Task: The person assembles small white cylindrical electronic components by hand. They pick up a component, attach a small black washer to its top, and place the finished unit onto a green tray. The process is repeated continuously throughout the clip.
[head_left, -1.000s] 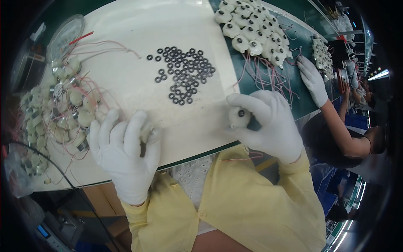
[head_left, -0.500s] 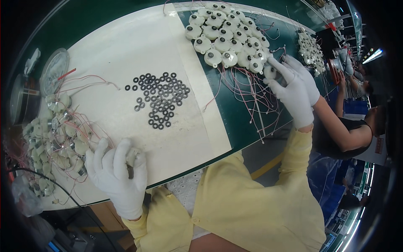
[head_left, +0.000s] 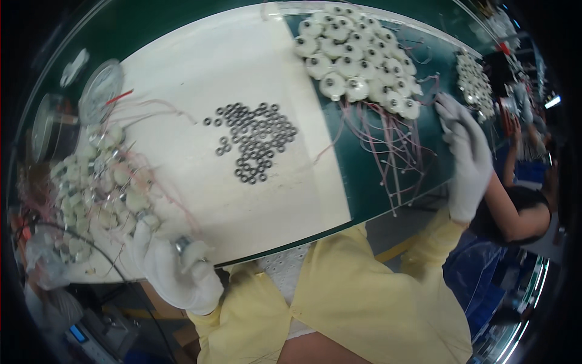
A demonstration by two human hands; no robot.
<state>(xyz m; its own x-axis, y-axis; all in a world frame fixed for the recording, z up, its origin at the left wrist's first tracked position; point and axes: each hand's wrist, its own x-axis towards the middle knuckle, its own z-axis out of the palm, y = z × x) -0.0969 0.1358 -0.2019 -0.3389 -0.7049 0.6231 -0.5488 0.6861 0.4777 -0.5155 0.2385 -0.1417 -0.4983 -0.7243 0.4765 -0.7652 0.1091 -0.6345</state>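
While your left hand point(head_left: 174, 267) sits below and left of the black rings point(head_left: 251, 130), its fingers are closed on a motor point(head_left: 182, 244), which shows a shiny silver metal part next to a pale one, its outline softened by blur. Left of the rings you have a heap of loose motors point(head_left: 121, 194), cream and silver, tangled with pink wires. Up and right of the rings, round cream motors point(head_left: 348, 65) lie packed together, dark at the centre; their thin pink and white leads point(head_left: 388, 142) trail over the green part of the table point(head_left: 364, 185). Your right hand point(head_left: 468, 164), well to the right of the rings, overlaps a co-worker's gloved hand; I cannot tell whether your fingers there are apart or together.
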